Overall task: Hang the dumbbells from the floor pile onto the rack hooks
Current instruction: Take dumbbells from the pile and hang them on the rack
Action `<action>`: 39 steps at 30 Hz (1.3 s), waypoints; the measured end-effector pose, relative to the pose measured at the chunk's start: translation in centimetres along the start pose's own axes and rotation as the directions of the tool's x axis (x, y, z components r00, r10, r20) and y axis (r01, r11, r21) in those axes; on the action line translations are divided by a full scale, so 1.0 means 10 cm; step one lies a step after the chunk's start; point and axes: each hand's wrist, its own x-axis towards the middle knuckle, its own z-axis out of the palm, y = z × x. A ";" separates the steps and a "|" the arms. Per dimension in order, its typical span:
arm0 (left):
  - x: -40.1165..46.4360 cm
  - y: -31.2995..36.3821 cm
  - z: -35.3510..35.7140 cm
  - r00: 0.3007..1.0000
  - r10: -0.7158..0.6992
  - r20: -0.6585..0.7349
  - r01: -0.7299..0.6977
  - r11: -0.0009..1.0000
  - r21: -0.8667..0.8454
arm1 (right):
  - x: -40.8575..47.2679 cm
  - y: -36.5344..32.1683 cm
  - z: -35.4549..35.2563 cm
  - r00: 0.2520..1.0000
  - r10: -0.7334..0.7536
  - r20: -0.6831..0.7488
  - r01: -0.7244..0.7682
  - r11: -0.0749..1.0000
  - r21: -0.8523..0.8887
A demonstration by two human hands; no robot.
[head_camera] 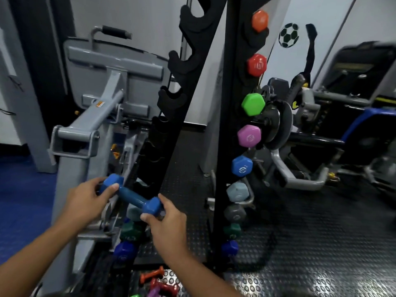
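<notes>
Low down – floor pile (158, 281) cut off; both hands grip blue dumbbell (130, 195).

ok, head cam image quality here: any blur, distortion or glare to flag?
Head view: wide-angle bending bows the rack uprights and wall edges; the right-edge machine is smeared by blur; the hands, left and right, and the blue dumbbell are slightly soft; lighting is dim, with glare on the studded floor mat.

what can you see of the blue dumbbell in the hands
The blue dumbbell has two hexagonal heads joined by a darker, smooth handle, with a matte rubbery-looking coating. It is tilted, its far head higher at left. The left hand grips the upper head, the right hand pinches the lower one, in front of the rack.
</notes>
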 end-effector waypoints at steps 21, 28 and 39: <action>1.60 -0.18 0.67 0.996 0.089 -0.028 -0.091 0.989 -0.115 | 0.80 -0.09 0.81 0.930 0.368 0.017 -0.324 0.796 0.511; 1.78 0.03 0.85 0.998 0.050 0.039 -0.037 0.956 -0.293 | 0.86 -0.13 0.72 0.880 0.451 0.152 -0.405 0.543 0.736; 1.84 0.07 0.72 0.984 0.120 -0.129 -0.150 0.954 -0.261 | 0.71 -0.46 0.74 0.881 0.418 0.220 -0.412 0.450 0.792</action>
